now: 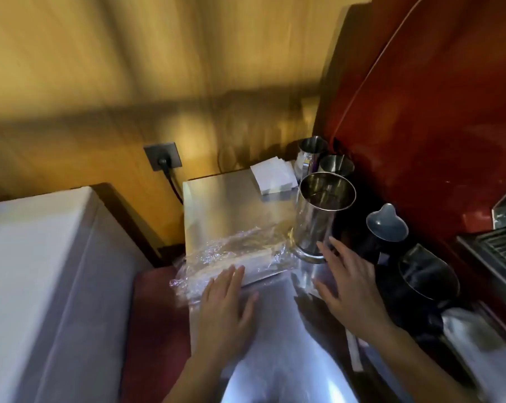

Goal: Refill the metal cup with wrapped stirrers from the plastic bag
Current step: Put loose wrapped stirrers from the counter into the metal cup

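Note:
A tall shiny metal cup stands upright on the steel counter, and it looks empty inside. To its left lies a clear crinkled plastic bag with pale wrapped stirrers inside, lying flat at the counter's near-left part. My left hand hovers open just in front of the bag, its fingertips at the bag's near edge. Fingers spread, my right hand is open just in front of the cup's base, close to it but not gripping.
Two smaller metal cups stand behind the tall one, beside a stack of white napkins. Dark jugs and a red coffee machine crowd the right. A white appliance sits at left, a wall socket behind.

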